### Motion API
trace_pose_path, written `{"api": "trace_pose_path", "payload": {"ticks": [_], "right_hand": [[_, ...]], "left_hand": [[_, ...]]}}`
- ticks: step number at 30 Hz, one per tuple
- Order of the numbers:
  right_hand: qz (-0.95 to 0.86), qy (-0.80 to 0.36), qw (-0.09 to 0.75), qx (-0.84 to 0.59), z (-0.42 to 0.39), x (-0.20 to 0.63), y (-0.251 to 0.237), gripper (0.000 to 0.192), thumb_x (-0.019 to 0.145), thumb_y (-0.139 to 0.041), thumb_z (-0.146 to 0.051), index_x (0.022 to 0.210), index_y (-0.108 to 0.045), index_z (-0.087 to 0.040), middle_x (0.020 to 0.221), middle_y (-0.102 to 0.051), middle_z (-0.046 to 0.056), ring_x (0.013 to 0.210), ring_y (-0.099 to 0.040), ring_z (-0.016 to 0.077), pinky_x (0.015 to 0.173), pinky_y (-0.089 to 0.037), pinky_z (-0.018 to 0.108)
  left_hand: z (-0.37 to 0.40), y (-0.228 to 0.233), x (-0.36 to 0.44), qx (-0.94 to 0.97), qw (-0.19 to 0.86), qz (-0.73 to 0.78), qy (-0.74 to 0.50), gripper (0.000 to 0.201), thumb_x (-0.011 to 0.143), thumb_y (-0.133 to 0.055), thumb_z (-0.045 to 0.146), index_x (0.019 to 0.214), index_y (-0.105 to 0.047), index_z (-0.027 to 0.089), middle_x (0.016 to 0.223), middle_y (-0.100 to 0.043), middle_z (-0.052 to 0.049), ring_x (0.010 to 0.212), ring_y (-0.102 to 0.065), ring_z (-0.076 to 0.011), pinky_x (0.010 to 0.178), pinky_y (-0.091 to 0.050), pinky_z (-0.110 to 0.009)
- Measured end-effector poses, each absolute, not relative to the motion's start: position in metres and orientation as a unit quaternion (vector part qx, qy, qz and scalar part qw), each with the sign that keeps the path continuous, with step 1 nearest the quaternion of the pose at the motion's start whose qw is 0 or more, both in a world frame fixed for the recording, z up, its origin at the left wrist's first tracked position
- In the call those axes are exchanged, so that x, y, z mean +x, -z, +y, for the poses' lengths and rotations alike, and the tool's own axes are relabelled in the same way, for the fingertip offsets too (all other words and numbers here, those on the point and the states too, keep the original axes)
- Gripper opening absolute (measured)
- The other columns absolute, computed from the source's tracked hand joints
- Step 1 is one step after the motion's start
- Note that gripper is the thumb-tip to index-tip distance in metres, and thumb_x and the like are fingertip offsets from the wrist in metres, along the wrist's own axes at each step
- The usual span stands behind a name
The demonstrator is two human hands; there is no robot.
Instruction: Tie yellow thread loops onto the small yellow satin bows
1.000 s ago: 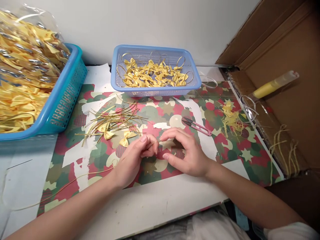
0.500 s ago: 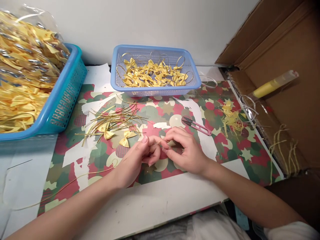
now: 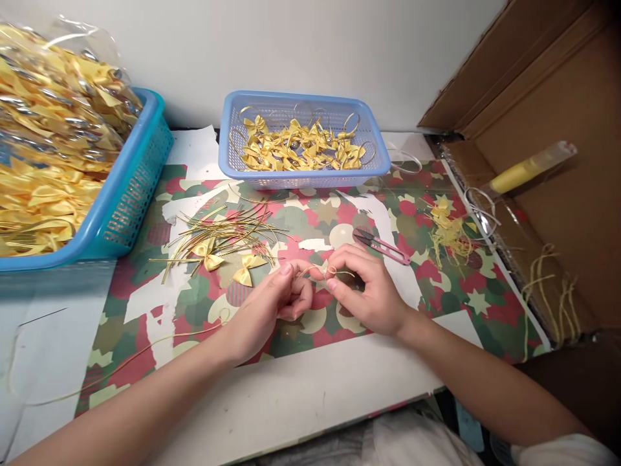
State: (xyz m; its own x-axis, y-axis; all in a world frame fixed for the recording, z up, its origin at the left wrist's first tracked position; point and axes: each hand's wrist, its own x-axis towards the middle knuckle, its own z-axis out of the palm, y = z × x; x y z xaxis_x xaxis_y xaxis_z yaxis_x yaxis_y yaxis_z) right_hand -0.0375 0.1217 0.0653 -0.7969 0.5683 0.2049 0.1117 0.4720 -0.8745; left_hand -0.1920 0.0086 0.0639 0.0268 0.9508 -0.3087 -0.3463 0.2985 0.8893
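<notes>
My left hand [image 3: 276,298] is curled, with the thread stretched across its bent forefinger. Thumb and forefinger of my right hand [image 3: 369,288] pinch the same thin yellow thread [image 3: 342,272], and a small loop and a short tail show at the fingertips. From under my left wrist a long yellow thread [image 3: 160,340] runs left towards a needle [image 3: 43,316] on the white surface. Two yellow satin bows [image 3: 250,266] lie just beyond my left hand, beside a pile of gold cords [image 3: 228,228]. Pink-handled thread snips [image 3: 383,246] rest beyond my right hand.
A blue basket [image 3: 303,175] at the back holds yellow bows with gold loops. At left stands a larger blue basket [image 3: 140,175] with bagged bows. Yellow thread scraps [image 3: 450,233] lie at right, near a cardboard wall [image 3: 548,84] with a yellow tube [image 3: 531,169] sticking out.
My right hand has shifted slightly right, away from the left fingers. A thread loop and tail now show at its fingertips. The whole view has shifted a little.
</notes>
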Motion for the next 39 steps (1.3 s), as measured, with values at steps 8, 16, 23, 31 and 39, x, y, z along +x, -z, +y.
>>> {"api": "trace_pose_path", "payload": {"ticks": [8, 16, 23, 31, 39], "right_hand": [[-0.833, -0.376, 0.340, -0.221, 0.121, -0.038, -0.067, 0.017, 0.079, -0.061, -0.014, 0.094, -0.059, -0.021, 0.095, -0.063, 0.005, 0.094, -0.058, 0.0216, 0.083, -0.046, 0.039], [-0.865, -0.316, 0.347, -0.178, 0.111, -0.043, -0.064, 0.009, 0.080, -0.068, -0.018, 0.086, -0.063, -0.022, 0.092, -0.063, 0.004, 0.088, -0.058, 0.0200, 0.081, -0.045, 0.039], [-0.803, -0.485, 0.275, -0.211, 0.123, -0.038, -0.066, 0.021, 0.079, -0.055, -0.012, 0.098, -0.060, -0.020, 0.096, -0.067, 0.005, 0.090, -0.063, 0.0185, 0.077, -0.053, 0.035], [-0.778, -0.507, 0.293, -0.229, 0.112, -0.040, -0.058, 0.020, 0.079, -0.061, -0.010, 0.096, -0.060, -0.021, 0.089, -0.069, 0.003, 0.083, -0.067, 0.0149, 0.060, -0.053, 0.023], [-0.765, -0.497, 0.314, -0.264, 0.114, -0.040, -0.057, 0.011, 0.082, -0.062, -0.011, 0.086, -0.060, -0.021, 0.083, -0.067, 0.000, 0.075, -0.063, 0.0116, 0.063, -0.050, 0.023]], "left_hand": [[0.008, -0.059, -0.194, 0.321, 0.667, 0.466, -0.484, 0.054, 0.095, -0.020, 0.065, 0.111, -0.047, 0.021, 0.061, -0.045, 0.005, 0.053, -0.024, -0.0128, 0.052, -0.018, -0.028], [0.007, -0.061, -0.191, 0.367, 0.686, 0.454, -0.435, 0.066, 0.093, -0.014, 0.071, 0.117, -0.048, 0.020, 0.063, -0.044, 0.004, 0.057, -0.028, -0.0135, 0.053, -0.020, -0.028], [0.006, -0.062, -0.191, 0.337, 0.617, 0.518, -0.488, 0.036, 0.098, -0.044, 0.050, 0.086, -0.055, 0.018, 0.062, -0.032, 0.006, 0.055, -0.023, -0.0094, 0.050, -0.020, -0.024], [0.007, -0.060, -0.191, 0.336, 0.616, 0.510, -0.498, 0.036, 0.098, -0.046, 0.045, 0.075, -0.048, 0.018, 0.062, -0.030, 0.006, 0.055, -0.023, -0.0091, 0.049, -0.020, -0.023], [0.005, -0.059, -0.192, 0.386, 0.596, 0.533, -0.461, 0.041, 0.098, -0.044, 0.049, 0.069, -0.041, 0.019, 0.063, -0.028, 0.005, 0.056, -0.022, -0.0102, 0.049, -0.019, -0.025]]}}
